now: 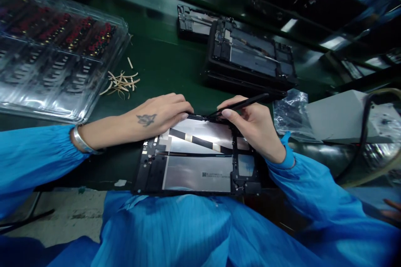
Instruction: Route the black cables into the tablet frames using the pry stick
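Right hand point(253, 127) pinches black tweezers point(239, 105), tips pointing left at tablet frame's point(197, 162) far edge, just beside flat left hand point(156, 117).

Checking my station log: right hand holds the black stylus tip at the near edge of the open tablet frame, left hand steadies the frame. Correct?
Not quite. In the head view the right hand holds the black stylus with its tip at the far edge of the open tablet frame, not the near edge. The left hand does rest on the frame's far-left corner.
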`<act>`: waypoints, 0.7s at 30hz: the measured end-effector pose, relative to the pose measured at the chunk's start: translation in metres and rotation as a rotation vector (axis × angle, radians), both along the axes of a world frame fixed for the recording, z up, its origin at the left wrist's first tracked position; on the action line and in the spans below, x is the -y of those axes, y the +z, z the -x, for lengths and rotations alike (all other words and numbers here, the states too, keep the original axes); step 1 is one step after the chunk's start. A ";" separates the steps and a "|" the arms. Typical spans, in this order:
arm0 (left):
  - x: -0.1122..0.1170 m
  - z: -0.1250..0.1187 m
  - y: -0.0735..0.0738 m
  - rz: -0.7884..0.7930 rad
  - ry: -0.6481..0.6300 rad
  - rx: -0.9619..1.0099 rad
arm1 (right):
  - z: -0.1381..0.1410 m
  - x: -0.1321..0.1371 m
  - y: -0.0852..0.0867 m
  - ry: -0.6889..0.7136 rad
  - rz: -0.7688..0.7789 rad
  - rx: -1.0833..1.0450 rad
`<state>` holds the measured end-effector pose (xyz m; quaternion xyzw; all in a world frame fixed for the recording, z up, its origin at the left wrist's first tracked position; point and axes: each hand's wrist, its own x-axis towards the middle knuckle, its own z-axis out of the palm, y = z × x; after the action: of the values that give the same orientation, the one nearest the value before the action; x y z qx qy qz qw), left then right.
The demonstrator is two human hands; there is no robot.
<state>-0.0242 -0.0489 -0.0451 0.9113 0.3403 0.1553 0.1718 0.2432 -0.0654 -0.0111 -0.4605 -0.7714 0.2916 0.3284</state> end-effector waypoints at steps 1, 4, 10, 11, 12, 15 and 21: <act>0.000 0.000 0.000 0.004 0.006 -0.007 | 0.000 0.000 0.000 -0.004 0.003 -0.009; 0.001 -0.001 0.002 0.010 0.019 -0.016 | 0.001 0.001 0.000 -0.004 -0.001 -0.011; 0.000 0.000 0.001 0.026 0.010 -0.010 | 0.001 0.001 0.001 -0.008 -0.002 -0.005; -0.001 0.001 0.000 0.023 0.008 -0.008 | 0.000 0.000 -0.001 -0.024 0.013 -0.036; -0.003 0.002 0.000 0.021 0.002 -0.007 | -0.001 -0.001 -0.003 -0.046 0.033 -0.084; -0.005 0.002 0.003 0.014 -0.033 -0.015 | -0.002 -0.005 -0.011 -0.126 0.124 -0.246; 0.001 0.004 0.025 -0.025 -0.064 -0.141 | 0.001 -0.011 -0.022 -0.288 0.202 -0.275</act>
<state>-0.0281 -0.0498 -0.0197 0.9325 0.3201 0.0892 0.1411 0.2420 -0.0546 -0.0331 -0.5525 -0.6126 0.3772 0.4209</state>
